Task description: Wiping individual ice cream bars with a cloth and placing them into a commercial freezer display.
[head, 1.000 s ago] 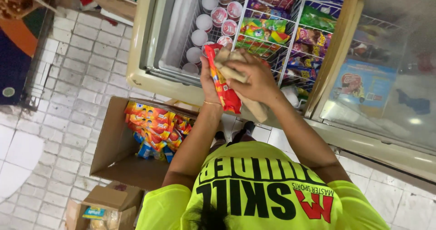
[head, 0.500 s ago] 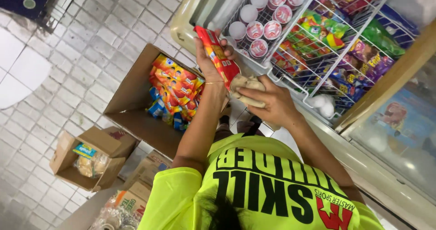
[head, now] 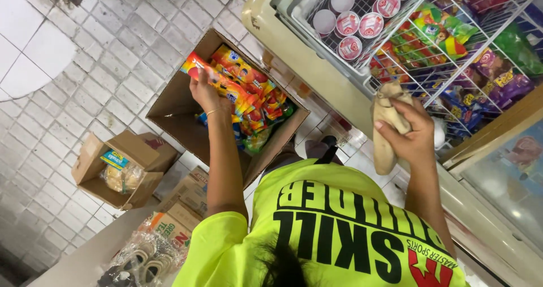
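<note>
Two hands are at work, both belonging to the person in the bright yellow shirt (head: 339, 230). The left hand (head: 206, 94) reaches down over a large open cardboard box (head: 175, 114) on the tiled floor (head: 85, 49). Its fingers (head: 195, 86) are closed around one long wrapped snack pack (head: 218, 80), red and orange, held slanted across the top of the box. Inside the box lies a heap of similar bright packs (head: 257, 103); they overlap too much to count.

The right hand (head: 410, 134) is up at the right, near the edge of the chest freezer (head: 294, 43). Its fingers (head: 387, 127) are curled tight on one crumpled tan cloth (head: 387, 123), which hangs down below the grip and bunches above it.

In the freezer, far from the hands, seven round tubs (head: 356, 24) with pale or red lids show in a wire basket (head: 407, 15), some cut off by the top edge. To the right of them, further wire compartments hold many coloured wrapped ices (head: 447, 32), too many and too jumbled to count.

At the left on the floor stands one smaller open carton (head: 93, 162) with a clear bag of pale rounds (head: 121, 176) inside. Nearer, at the bottom left, lie printed flat cartons (head: 175, 219) and a clear bag of dark rings (head: 141, 261).
</note>
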